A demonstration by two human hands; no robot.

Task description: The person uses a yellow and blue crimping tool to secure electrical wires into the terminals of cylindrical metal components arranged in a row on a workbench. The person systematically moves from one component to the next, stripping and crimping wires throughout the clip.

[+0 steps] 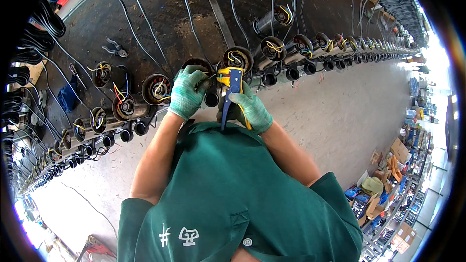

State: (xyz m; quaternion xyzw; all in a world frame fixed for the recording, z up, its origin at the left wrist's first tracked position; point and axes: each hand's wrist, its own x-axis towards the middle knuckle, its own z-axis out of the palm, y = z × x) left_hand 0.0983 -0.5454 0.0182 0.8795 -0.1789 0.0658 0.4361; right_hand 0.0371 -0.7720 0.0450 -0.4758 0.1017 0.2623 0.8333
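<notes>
My right hand (pixel 253 108), in a green knitted glove, grips a wire stripper (pixel 234 81) with a blue body and yellow jaws. Its head points away from me, in front of an open cylindrical motor housing (pixel 238 59) with yellow and white wires inside. My left hand (pixel 187 93), gloved alike, is curled at the near side of another round housing (pixel 196 64). Its thumb and fingers are drawn together, and whatever they pinch is hidden. Beside my left wrist sits a housing (pixel 157 89) with red, white and yellow wires. A small black cup (pixel 211 100) shows between my hands.
Similar housings run in a long row along the bench edge, left and right. Black cables (pixel 190 9) rise from them across the dark bench (pixel 160 5). Pliers (pixel 115 47) lie at the far left. One housing (pixel 273 21) lies farther back. Shelves with boxes (pixel 399 151) stand at right.
</notes>
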